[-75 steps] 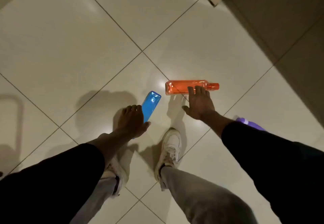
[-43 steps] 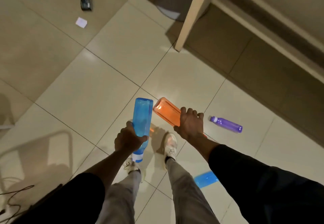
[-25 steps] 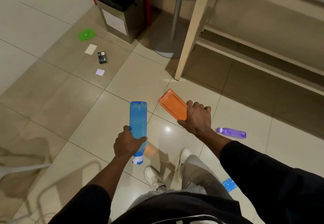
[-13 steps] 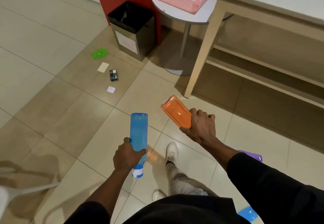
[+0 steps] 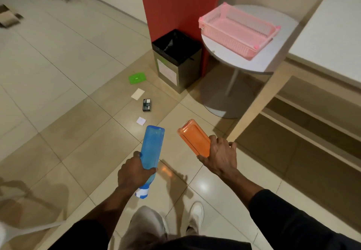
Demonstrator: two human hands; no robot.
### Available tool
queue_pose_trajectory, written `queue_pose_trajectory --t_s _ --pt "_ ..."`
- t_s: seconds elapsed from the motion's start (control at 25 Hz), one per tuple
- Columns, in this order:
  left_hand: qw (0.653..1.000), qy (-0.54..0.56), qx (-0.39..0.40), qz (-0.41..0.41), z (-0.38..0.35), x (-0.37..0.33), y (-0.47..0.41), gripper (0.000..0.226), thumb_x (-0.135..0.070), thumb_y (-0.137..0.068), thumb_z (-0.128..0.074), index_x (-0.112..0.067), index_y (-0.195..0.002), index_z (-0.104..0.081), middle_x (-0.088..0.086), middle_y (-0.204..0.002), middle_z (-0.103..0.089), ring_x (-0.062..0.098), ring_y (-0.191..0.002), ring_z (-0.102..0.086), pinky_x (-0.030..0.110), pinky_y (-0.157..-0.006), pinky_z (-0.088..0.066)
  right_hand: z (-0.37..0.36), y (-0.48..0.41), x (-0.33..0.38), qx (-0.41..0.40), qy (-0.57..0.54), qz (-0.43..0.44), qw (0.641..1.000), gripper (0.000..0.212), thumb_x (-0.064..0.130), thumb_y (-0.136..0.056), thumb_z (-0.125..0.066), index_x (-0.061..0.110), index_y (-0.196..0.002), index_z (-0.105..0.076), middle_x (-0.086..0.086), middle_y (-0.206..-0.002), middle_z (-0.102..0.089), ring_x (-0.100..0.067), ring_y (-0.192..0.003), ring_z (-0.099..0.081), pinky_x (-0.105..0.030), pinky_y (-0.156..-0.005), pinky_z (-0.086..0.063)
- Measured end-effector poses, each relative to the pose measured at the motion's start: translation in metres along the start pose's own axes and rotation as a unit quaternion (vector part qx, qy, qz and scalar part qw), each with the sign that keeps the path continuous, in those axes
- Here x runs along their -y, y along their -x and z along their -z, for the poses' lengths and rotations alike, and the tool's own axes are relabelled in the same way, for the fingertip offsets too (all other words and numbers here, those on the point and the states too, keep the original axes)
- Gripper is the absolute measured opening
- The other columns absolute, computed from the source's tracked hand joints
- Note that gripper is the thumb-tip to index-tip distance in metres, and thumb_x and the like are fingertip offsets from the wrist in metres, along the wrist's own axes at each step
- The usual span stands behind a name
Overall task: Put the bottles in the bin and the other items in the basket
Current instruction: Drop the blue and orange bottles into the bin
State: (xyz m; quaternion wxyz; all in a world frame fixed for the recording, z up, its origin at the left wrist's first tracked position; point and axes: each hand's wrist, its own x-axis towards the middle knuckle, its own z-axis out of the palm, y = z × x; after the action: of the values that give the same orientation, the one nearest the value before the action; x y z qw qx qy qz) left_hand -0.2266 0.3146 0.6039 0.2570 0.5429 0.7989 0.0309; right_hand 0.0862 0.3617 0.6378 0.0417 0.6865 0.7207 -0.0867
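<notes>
Nearest the camera are a dark top, grey trousers and a white shoe on the tiled floor. The left hand is clenched around the neck end of the blue bottle, fingers wrapped over its lower part. The bottle is translucent blue and flat-sided; its white-banded cap points down toward the person and its base points up and away. The right hand grips the orange bottle — also translucent and rectangular — with its base tilted up and to the left; its cap end is hidden behind the hand. Both bottles are held in the air, apart from each other, above the floor.

Farther out, small things lie loose on the tiles: a white paper scrap, a small dark box with a pale label too small to read, a cream card and a green lid.

Just beyond them the bin stands on the floor against a red pillar — square, metal-sided, lined with a black bag, and carrying a pale sticker on its front whose writing cannot be read. To its right a round white bench on a single leg carries the pink basket, a slatted plastic tray that looks empty. A larger wooden bench fills the right edge.
</notes>
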Motion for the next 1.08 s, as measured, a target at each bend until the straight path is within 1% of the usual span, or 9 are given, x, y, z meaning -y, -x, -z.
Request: queue_pose_trajectory --t_s 0.08,0.24,0.32,0.44,0.56,0.68,0.84,1.0,1.08 --pt "1.000 0.012 -0.007 -0.001 0.012 -0.008 -0.029 0.078 -0.079 -0.062 -0.080 -0.033 -0.107 -0.037 -0.018 -0.079 -0.054 0.000 -0.063 -0.053 0.017 -0.051 -0.036 0.005 -0.033 0.008 0.004 0.001 0.002 1.000 0.084 0.078 -0.080 -0.060 0.018 -0.136 -0.046 -0.006 -0.126 -0.065 -0.026 -0.113 -0.064 -0.051 -0.102 -0.044" --pt "1.000 0.011 -0.002 0.002 0.029 -0.011 -0.095 0.078 -0.081 -0.064 -0.079 -0.033 -0.108 -0.034 -0.018 -0.081 -0.053 0.004 -0.069 -0.057 0.020 -0.056 -0.042 0.007 -0.102 0.030 0.008 0.005 0.002 1.000 0.083 0.080 -0.080 -0.058 0.019 -0.135 -0.046 -0.006 -0.126 -0.065 -0.026 -0.112 -0.063 -0.049 -0.100 -0.045" --pt "1.000 0.003 -0.001 -0.004 0.040 -0.009 -0.132 0.078 -0.080 -0.064 -0.079 -0.031 -0.110 -0.038 -0.017 -0.081 -0.053 0.008 -0.073 -0.060 0.024 -0.060 -0.046 0.007 -0.133 0.042 0.006 0.011 -0.007 1.000 0.083 0.080 -0.079 -0.058 0.019 -0.134 -0.047 -0.007 -0.124 -0.066 -0.027 -0.110 -0.064 -0.049 -0.098 -0.045" --pt "1.000 0.005 -0.001 -0.014 0.062 -0.003 -0.200 0.079 -0.077 -0.065 -0.081 -0.026 -0.114 -0.045 -0.012 -0.087 -0.061 0.013 -0.077 -0.066 0.029 -0.068 -0.057 0.009 -0.184 0.065 0.000 0.018 -0.022 1.000 0.084 0.081 -0.079 -0.055 0.018 -0.135 -0.048 -0.007 -0.122 -0.066 -0.027 -0.108 -0.064 -0.048 -0.095 -0.044" --pt "1.000 -0.003 0.014 -0.015 0.089 -0.003 -0.263 0.078 -0.077 -0.065 -0.081 -0.026 -0.112 -0.045 -0.009 -0.089 -0.065 0.018 -0.081 -0.068 0.035 -0.075 -0.062 0.019 -0.230 0.087 0.000 0.025 -0.035 0.999 0.083 0.082 -0.078 -0.051 0.019 -0.133 -0.048 -0.006 -0.118 -0.066 -0.025 -0.104 -0.064 -0.046 -0.092 -0.044" --pt "0.998 -0.028 0.040 -0.029 0.112 -0.009 -0.315 0.076 -0.077 -0.066 -0.079 -0.028 -0.111 -0.042 -0.011 -0.087 -0.063 0.018 -0.081 -0.068 0.037 -0.076 -0.062 0.031 -0.274 0.102 -0.003 0.023 -0.057 0.998 0.082 0.081 -0.079 -0.053 0.019 -0.132 -0.048 -0.006 -0.118 -0.066 -0.025 -0.102 -0.064 -0.045 -0.091 -0.044" --pt "0.997 -0.034 0.055 -0.047 0.131 -0.026 -0.373 0.075 -0.075 -0.069 -0.078 -0.027 -0.114 -0.043 -0.008 -0.089 -0.064 0.019 -0.082 -0.068 0.040 -0.078 -0.063 0.043 -0.325 0.118 0.010 -0.005 -0.072 0.997 0.085 0.081 -0.082 -0.052 0.017 -0.138 -0.044 -0.007 -0.126 -0.064 -0.026 -0.110 -0.063 -0.046 -0.096 -0.045" --pt "0.997 -0.036 0.038 -0.060 0.138 -0.055 -0.419 0.077 -0.073 -0.068 -0.081 -0.022 -0.116 -0.048 -0.008 -0.085 -0.064 0.018 -0.076 -0.069 0.038 -0.073 -0.063 0.048 -0.380 0.118 0.019 -0.019 -0.067 0.997 0.087 0.080 -0.084 -0.051 0.016 -0.142 -0.040 -0.008 -0.130 -0.062 -0.027 -0.114 -0.062 -0.046 -0.100 -0.049" --pt "0.996 -0.047 0.024 -0.066 0.141 -0.075 -0.446 0.080 -0.072 -0.068 -0.082 -0.020 -0.119 -0.049 -0.008 -0.083 -0.064 0.017 -0.074 -0.068 0.034 -0.069 -0.061 0.049 -0.416 0.112 0.016 -0.025 -0.062 0.998 0.089 0.080 -0.085 -0.051 0.016 -0.144 -0.039 -0.009 -0.133 -0.061 -0.028 -0.117 -0.061 -0.047 -0.101 -0.049"
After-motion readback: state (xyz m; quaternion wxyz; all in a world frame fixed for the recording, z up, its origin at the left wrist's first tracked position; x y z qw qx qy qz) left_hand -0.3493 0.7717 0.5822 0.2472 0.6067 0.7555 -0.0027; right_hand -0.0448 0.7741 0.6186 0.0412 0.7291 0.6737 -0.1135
